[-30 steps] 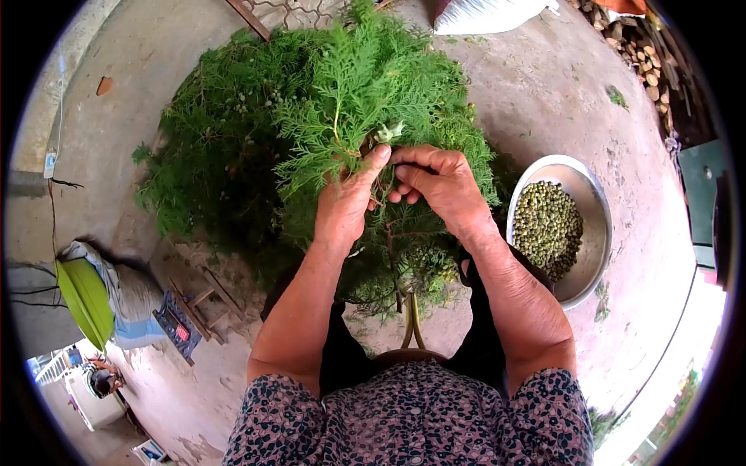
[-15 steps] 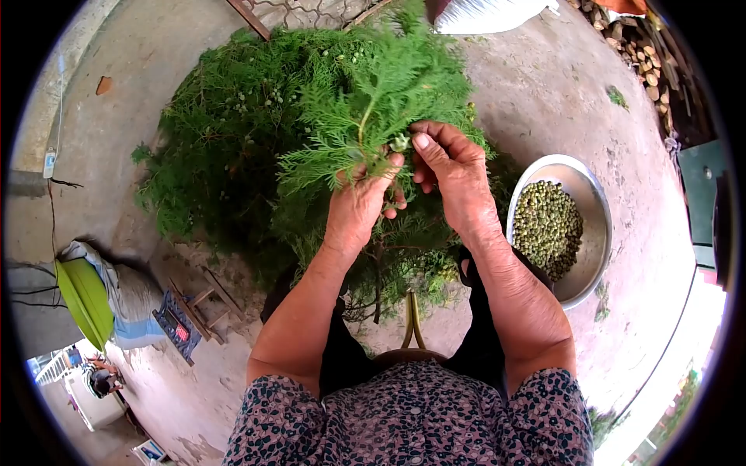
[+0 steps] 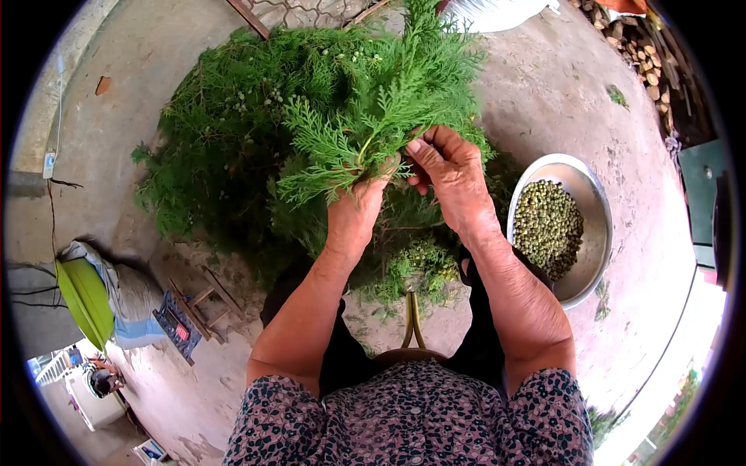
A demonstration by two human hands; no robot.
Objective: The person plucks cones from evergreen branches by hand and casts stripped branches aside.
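My left hand (image 3: pixel 359 210) is closed around the stem of a leafy green cypress branch (image 3: pixel 392 109), its fingers partly hidden by the foliage. On the branch's right side, my right hand (image 3: pixel 454 175) has thumb and forefinger pinched together against the greenery; whatever lies between the tips is hidden. Beneath both hands spreads a large heap of cypress branches (image 3: pixel 225 140) dotted with pale green cones. Right of my right forearm stands a metal basin (image 3: pixel 597 248), partly filled with small green-brown cones (image 3: pixel 548 225).
Loose trimmings (image 3: pixel 416 268) lie on the concrete floor between my knees. A small wooden stool (image 3: pixel 206 307) and a lime-green basin (image 3: pixel 81 303) are on the left. Stacked firewood (image 3: pixel 645 62) stands far right, and a white sack (image 3: pixel 497 12) lies beyond the heap.
The branch has turned and shifted in my left hand, its tip now reaching further up and right. A pale cone visible at my right fingertips before is now out of sight.
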